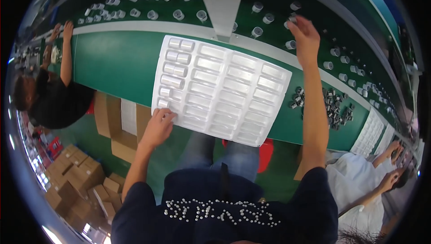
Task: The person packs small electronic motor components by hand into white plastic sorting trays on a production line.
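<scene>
A white moulded plastic tray point(217, 89) with rows of oblong pockets lies on the green bench before me. Silver cylinders point(178, 57) fill pockets down its left column, in pairs near the top and singly lower down. My left hand point(158, 128) is at the tray's lower left corner, fingers curled beside the lowest silver cylinder point(163, 103); what they grip is hidden. My right hand point(307, 37) reaches over the green conveyor belt point(280, 30), thumb and fingers pinched round a small silver cylindrical part point(292, 19). Another cylinder point(291, 44) stands on the belt just below that hand.
More cylinders point(152, 15) are scattered along the belt. A heap of small dark parts point(334, 107) lies on the bench right of the tray. A co-worker in black point(58, 102) is at the left, one in white point(359, 181) at the right. Cardboard boxes point(85, 172) stand lower left.
</scene>
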`<action>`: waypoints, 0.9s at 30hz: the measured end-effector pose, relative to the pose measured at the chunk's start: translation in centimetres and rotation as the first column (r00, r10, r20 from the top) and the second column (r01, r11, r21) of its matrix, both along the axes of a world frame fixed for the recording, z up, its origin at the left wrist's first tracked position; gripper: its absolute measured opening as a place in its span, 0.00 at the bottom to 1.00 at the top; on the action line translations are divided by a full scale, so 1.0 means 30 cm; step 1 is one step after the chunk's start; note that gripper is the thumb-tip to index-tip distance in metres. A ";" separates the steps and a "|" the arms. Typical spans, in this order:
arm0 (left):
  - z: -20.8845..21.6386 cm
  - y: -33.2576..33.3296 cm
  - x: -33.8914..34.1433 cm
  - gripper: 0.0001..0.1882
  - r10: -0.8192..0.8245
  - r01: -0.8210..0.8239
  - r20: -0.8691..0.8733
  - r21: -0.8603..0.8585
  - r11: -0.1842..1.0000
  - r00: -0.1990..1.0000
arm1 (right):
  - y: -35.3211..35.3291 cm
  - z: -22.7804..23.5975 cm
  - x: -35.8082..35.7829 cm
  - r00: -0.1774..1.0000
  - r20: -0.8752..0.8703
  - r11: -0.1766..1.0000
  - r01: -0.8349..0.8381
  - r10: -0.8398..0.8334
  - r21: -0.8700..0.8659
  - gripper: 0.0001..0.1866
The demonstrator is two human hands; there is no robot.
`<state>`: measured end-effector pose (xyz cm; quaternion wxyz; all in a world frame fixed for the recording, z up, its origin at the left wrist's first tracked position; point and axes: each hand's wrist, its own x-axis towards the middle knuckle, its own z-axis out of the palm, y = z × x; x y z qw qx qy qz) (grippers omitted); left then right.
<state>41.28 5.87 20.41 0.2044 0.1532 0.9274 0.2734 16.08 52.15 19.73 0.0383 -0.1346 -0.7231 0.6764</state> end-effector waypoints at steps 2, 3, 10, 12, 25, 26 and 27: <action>-0.004 -0.026 -0.022 0.21 -0.110 0.110 0.000 0.026 0.994 0.994 | -0.020 -0.064 0.154 0.996 0.052 0.927 0.092 -0.078 -0.363 0.18; 0.006 -0.027 -0.036 0.21 -0.098 0.098 0.012 0.019 0.995 0.995 | -0.039 -0.081 0.231 0.991 0.069 0.825 0.136 -0.118 -0.548 0.17; 0.048 -0.035 -0.146 0.21 -0.379 0.382 0.071 -0.039 0.923 0.923 | -0.226 -0.011 0.624 0.939 0.269 0.556 0.343 -0.214 -0.757 0.17; 0.040 -0.034 -0.160 0.20 -0.440 0.443 0.061 -0.044 0.895 0.896 | -0.236 -0.023 0.718 0.904 0.394 0.602 0.408 -0.165 -0.686 0.16; 0.016 0.305 -0.097 0.17 -0.086 -0.827 0.852 0.522 0.210 0.516 | -0.221 0.041 0.900 0.913 0.397 0.657 0.356 -0.092 -0.665 0.13; 0.017 0.369 -0.088 0.17 -0.195 -0.899 0.883 0.437 0.013 0.426 | -0.224 0.053 0.890 0.924 0.369 0.665 0.337 -0.099 -0.666 0.13; 0.018 0.424 -0.080 0.17 -0.316 -0.937 0.883 0.307 -0.168 0.346 | -0.229 0.070 0.880 0.924 0.366 0.668 0.339 -0.107 -0.662 0.13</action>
